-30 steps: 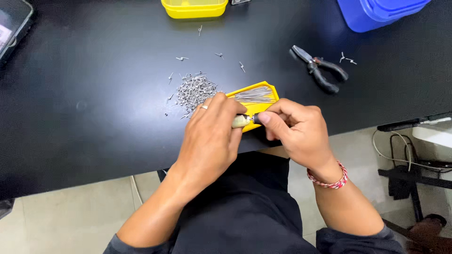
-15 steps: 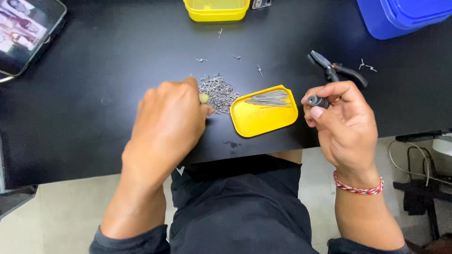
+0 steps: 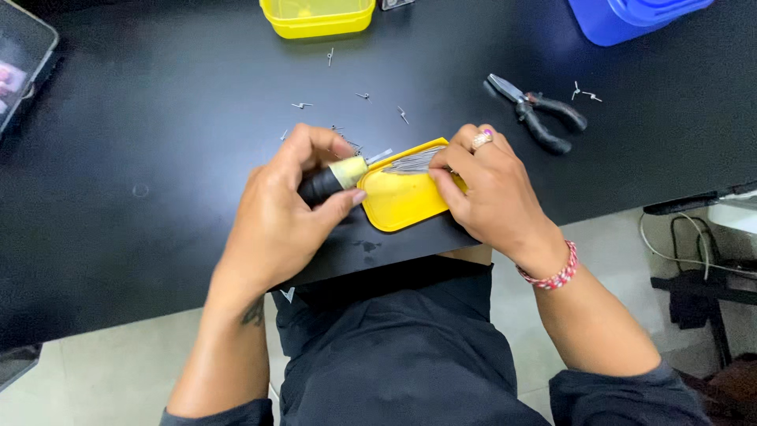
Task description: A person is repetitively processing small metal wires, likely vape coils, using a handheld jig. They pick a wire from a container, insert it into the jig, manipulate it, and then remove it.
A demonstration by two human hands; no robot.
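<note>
My left hand [image 3: 284, 209] grips a small tool with a black handle and a pale collar [image 3: 335, 177], its metal tip pointing right toward a flat yellow lid [image 3: 398, 201] at the black table's near edge. A bundle of thin metal pins [image 3: 410, 162] lies in the lid. My right hand [image 3: 489, 185], with a ring and a red bead bracelet, rests on the lid's right side, fingertips on the pins. Whether it pinches one, I cannot see.
Black-handled pliers [image 3: 536, 114] lie to the right on the black table [image 3: 158, 118]. Loose bent pins [image 3: 363, 99] are scattered beyond the lid. A yellow tub [image 3: 319, 17] and a blue container [image 3: 631, 16] stand at the far edge, a phone [image 3: 20, 59] at far left.
Half a second ago my hands were apart, the left over the pin pile and the right holding a small black part. Both have come together at the yellow lid, the left holding the tool.
</note>
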